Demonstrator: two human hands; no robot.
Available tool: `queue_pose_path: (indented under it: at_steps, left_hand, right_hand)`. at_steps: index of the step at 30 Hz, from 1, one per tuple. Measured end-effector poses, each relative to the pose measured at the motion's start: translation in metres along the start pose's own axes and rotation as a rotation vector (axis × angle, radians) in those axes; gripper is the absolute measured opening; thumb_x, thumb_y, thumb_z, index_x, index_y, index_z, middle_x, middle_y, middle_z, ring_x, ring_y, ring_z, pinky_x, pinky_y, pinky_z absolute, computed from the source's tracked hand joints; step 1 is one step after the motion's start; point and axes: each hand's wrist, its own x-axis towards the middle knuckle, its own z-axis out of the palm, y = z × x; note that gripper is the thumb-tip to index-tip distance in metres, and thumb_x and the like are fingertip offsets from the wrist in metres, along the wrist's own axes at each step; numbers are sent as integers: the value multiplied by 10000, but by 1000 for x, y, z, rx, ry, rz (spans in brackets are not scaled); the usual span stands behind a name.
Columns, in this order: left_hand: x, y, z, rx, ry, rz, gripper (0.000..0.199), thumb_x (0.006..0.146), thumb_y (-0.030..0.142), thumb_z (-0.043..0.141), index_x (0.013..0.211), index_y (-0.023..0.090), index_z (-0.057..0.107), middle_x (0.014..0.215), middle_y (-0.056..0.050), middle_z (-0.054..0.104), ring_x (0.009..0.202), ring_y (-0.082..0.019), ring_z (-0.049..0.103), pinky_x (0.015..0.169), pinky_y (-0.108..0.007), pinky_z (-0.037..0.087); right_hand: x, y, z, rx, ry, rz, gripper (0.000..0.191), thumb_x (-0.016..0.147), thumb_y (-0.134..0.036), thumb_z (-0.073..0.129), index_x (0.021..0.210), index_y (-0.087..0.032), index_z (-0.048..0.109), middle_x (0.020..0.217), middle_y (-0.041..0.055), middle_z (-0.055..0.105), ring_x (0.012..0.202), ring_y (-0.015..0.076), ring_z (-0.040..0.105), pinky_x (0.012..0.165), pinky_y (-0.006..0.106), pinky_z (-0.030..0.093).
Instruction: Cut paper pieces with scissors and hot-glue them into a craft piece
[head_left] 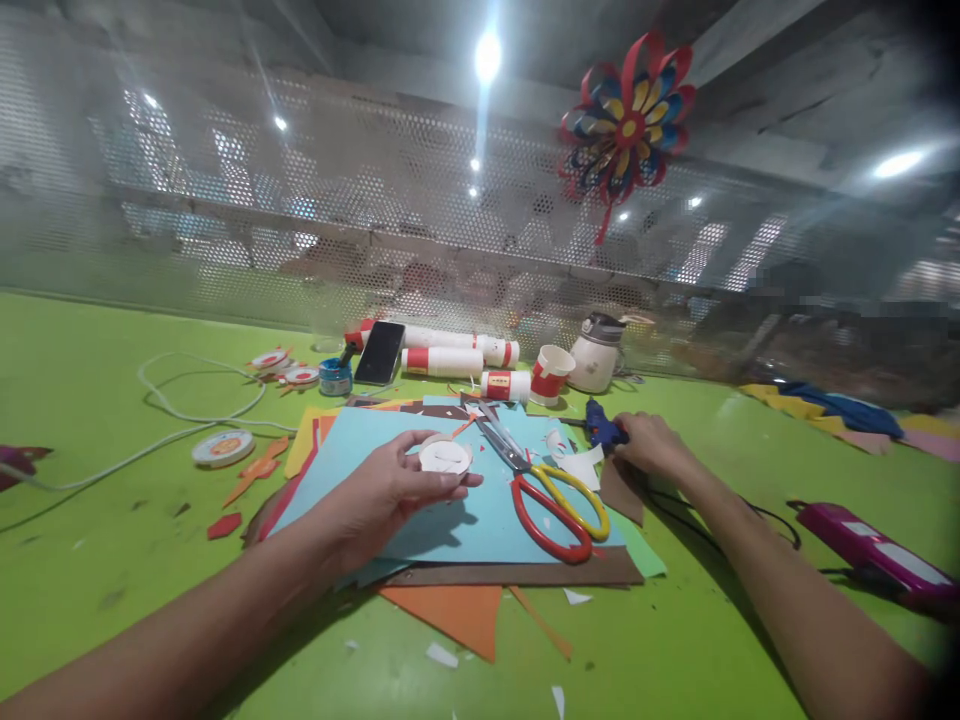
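My left hand pinches a small round white piece, much like the cut-off bottom of a paper cup, above the stack of craft sheets. A thin line crosses its face, and a small orange strip shows by its upper edge. My right hand is closed round a blue glue gun at the right of the stack; its fingers are partly hidden. Between the hands, scissors with one red and one yellow handle lie on the light blue sheet, blades pointing away. White paper scraps lie between the scissors and the glue gun.
Behind the stack stand a blue paint jar, a phone, a red-and-white paper cup and a jug. A tape roll and white cable lie left. A magenta power strip lies right, with black cable nearby.
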Motion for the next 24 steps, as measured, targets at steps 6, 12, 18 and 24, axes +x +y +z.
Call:
queue_pose_path:
  at_steps: [6,12,18,24]
  left_hand:
    - [-1,7,3,-161,73,-16,293,763,112,605,1047,69,542,1031,-222,690,974,-311,684,864,-360,552]
    - [5,11,4,-242,128,13,277,857,139,449,1064,-23,538,1067,-289,656,957,-344,684,877,-408,564]
    - [7,6,4,-258,202,52,212,885,141,461,969,-3,592,1032,-273,674,963,-332,683,857,-444,576]
    - [3,5,8,-211,177,38,183,900,132,465,996,34,587,1049,-236,667,940,-305,689,861,-444,568]
  right_hand:
    - [-6,16,-17,352,110,20,258,920,-293,578,1149,-174,592,1166,70,617,971,211,629,820,413,527]
    - [-27,10,-35,891,81,-123,372,874,-362,555,1181,-152,571,1124,130,663,954,240,662,839,388,535]
    - [-63,-24,-52,1174,-104,-355,389,783,-531,631,994,-210,687,1068,116,695,901,257,671,751,355,544]
    - [-106,-63,-68,1099,-271,-551,466,796,-624,582,961,-216,736,796,76,704,654,183,615,533,265,462]
